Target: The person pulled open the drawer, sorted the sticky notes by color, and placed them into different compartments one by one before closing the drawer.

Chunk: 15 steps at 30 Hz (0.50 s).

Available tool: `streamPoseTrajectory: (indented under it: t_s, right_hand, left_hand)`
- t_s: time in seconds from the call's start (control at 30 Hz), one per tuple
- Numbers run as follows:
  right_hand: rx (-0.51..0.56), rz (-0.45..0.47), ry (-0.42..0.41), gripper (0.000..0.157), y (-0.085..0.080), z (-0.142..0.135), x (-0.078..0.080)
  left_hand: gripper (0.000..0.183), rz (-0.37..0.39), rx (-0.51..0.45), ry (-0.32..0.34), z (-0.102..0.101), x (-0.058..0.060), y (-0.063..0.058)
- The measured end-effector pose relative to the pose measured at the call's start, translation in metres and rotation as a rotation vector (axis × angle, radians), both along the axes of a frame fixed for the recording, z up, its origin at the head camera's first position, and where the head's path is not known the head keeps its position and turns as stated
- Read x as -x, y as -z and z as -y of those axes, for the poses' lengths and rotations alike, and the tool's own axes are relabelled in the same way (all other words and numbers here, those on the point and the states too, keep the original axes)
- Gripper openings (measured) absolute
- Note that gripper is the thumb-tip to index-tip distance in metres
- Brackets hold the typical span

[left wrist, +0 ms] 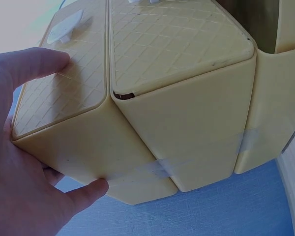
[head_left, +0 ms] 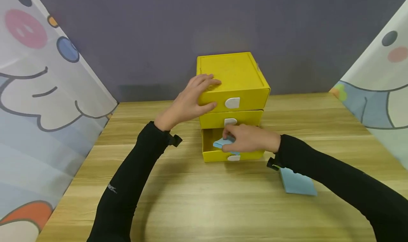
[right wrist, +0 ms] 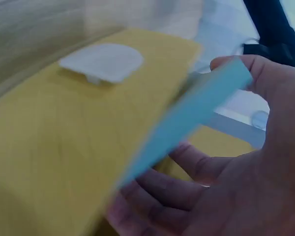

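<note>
A yellow three-drawer unit [head_left: 236,72] stands on the table, its bottom drawer [head_left: 211,157] pulled out. My left hand [head_left: 192,96] rests on the unit's top left corner, the fingers lying over the top and the thumb against the front. In front of the unit, my right hand [head_left: 248,138] pinches a light blue piece of paper [head_left: 220,142] over the open drawer. The same paper [right wrist: 187,118] is blurred in the right wrist view, held edge-on between thumb and fingers near a white drawer handle [right wrist: 105,61].
Another light blue paper [head_left: 298,183] lies on the wooden table [head_left: 204,206], partly under my right sleeve. A grey wall [head_left: 153,36] rises behind the unit. Cartoon-printed cloths [head_left: 54,157] hang on both sides.
</note>
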State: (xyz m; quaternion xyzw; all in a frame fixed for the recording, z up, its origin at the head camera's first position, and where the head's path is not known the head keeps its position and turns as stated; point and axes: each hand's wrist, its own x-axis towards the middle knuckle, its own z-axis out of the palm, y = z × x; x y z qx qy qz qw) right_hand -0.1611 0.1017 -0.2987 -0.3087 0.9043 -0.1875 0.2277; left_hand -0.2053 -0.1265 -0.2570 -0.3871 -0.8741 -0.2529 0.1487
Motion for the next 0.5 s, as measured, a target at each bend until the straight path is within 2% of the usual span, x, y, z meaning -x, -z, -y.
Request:
streamPoseTrajectory:
  t_s: [0.1, 0.33, 0.5]
  right_hand:
    - [-0.044, 0.041, -0.011, 0.045, 0.012, 0.011, 0.005]
    - [-0.107, -0.034, -0.006, 0.051, 0.028, 0.022, 0.016]
    - [-0.049, -0.041, -0.077, 0.05, 0.031, 0.015, 0.017]
  left_hand:
    - [0.052, -0.009, -0.005, 0.008, 0.0, 0.0, 0.003]
    - [0.053, -0.025, -0.009, 0.003, 0.0, 0.002, 0.002]
    - [0.053, -0.024, -0.007, -0.002, 0.0, 0.002, 0.002]
